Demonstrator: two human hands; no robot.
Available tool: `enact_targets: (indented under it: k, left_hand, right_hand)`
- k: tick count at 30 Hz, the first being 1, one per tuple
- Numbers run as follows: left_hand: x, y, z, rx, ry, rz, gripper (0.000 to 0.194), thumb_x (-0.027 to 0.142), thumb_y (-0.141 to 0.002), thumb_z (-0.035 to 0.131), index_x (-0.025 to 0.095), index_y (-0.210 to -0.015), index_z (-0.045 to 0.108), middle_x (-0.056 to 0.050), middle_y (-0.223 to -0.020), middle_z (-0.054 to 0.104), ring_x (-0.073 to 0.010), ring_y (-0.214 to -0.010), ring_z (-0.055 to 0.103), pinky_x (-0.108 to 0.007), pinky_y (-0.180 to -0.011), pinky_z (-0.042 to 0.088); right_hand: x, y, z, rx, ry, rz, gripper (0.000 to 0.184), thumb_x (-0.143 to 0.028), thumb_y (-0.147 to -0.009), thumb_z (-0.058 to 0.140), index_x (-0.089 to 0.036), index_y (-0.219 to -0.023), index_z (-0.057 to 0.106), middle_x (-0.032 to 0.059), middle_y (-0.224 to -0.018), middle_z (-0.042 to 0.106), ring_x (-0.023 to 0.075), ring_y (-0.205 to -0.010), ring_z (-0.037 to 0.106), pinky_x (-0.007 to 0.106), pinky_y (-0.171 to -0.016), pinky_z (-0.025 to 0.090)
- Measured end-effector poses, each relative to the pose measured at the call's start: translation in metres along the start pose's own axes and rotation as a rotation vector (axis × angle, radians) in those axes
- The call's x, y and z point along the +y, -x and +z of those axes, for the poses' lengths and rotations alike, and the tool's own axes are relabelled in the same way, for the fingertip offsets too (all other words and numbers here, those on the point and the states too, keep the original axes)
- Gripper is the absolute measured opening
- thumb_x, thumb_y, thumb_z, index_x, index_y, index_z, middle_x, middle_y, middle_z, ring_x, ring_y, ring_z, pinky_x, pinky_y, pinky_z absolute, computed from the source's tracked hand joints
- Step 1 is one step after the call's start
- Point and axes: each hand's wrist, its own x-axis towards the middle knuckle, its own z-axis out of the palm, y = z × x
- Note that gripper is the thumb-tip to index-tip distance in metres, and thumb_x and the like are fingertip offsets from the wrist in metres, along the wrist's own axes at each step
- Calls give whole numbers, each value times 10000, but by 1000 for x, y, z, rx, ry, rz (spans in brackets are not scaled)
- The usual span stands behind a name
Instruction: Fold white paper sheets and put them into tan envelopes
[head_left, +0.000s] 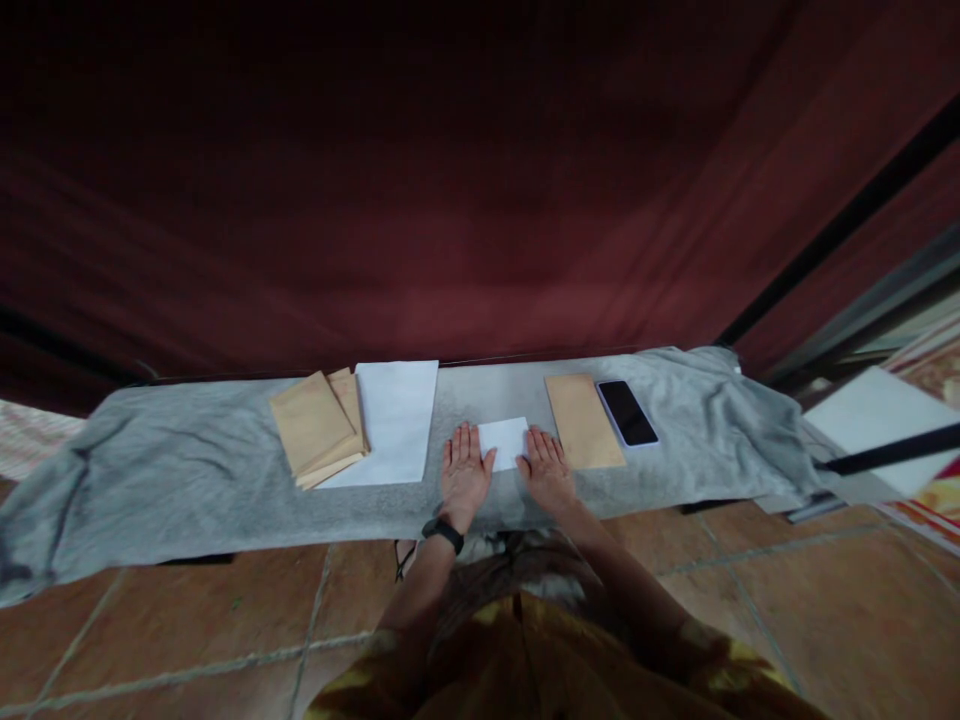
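A small white rectangle of folded-looking paper [504, 443] lies on the grey cloth between my hands. My left hand [465, 472] rests flat at its left edge, fingers stretched forward and thumb touching the paper. At the right edge my right hand [547, 472] lies flat as well, its thumb on or beside the paper. Just right of that hand is a brown envelope [586, 425]. White sheets [397, 420] lie to the left, partly under a stack of brown envelopes [315, 425].
A phone [630, 413] with a dark screen lies beyond the single envelope. The grey cloth [187, 460] covers a long narrow bench or table. Behind it hangs a dark red curtain-like sheet [480, 250]. Brown floor tiles [247, 620] show below.
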Motion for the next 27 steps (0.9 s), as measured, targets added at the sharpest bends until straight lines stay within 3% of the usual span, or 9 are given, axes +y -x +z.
enact_targets:
  k: [4, 11, 20, 27]
  left_hand:
    - [-1, 0, 0, -4, -3, 2, 648, 471, -1055, 305, 84, -1572, 356, -186, -1627, 367, -279, -1533, 318, -486, -1260, 251]
    - [1, 0, -3, -1, -11, 10, 653, 463, -1058, 290, 61, -1567, 357, -199, -1625, 365, -284, -1534, 316, -489, -1257, 254]
    - [-15, 14, -2, 62, -16, -8, 659, 452, -1059, 291, 24, -1552, 374, -208, -1603, 399, -310, -1511, 361, -503, -1241, 296]
    - [-24, 26, -13, 120, 35, -58, 597, 383, -1061, 275, 70, -1556, 390, -194, -1577, 453, -303, -1497, 390, -516, -1221, 346]
  right_hand:
    - [-5, 5, -6, -21, -9, 35, 552, -326, -1057, 398, -59, -1540, 422, 193, -1570, 464, 304, -1450, 439, 492, -1191, 322]
    - [-15, 18, -20, -125, -50, -149, 535, -329, -1054, 427, -126, -1550, 423, 142, -1586, 457, 263, -1462, 426, 486, -1225, 283]
    - [-6, 32, -23, -95, -32, -122, 574, -359, -1071, 410, -66, -1564, 372, 176, -1584, 449, 279, -1468, 411, 499, -1227, 279]
    - [-7, 33, -24, -88, -34, -108, 604, -353, -1064, 432, -83, -1593, 320, 177, -1590, 437, 279, -1470, 415, 504, -1236, 270]
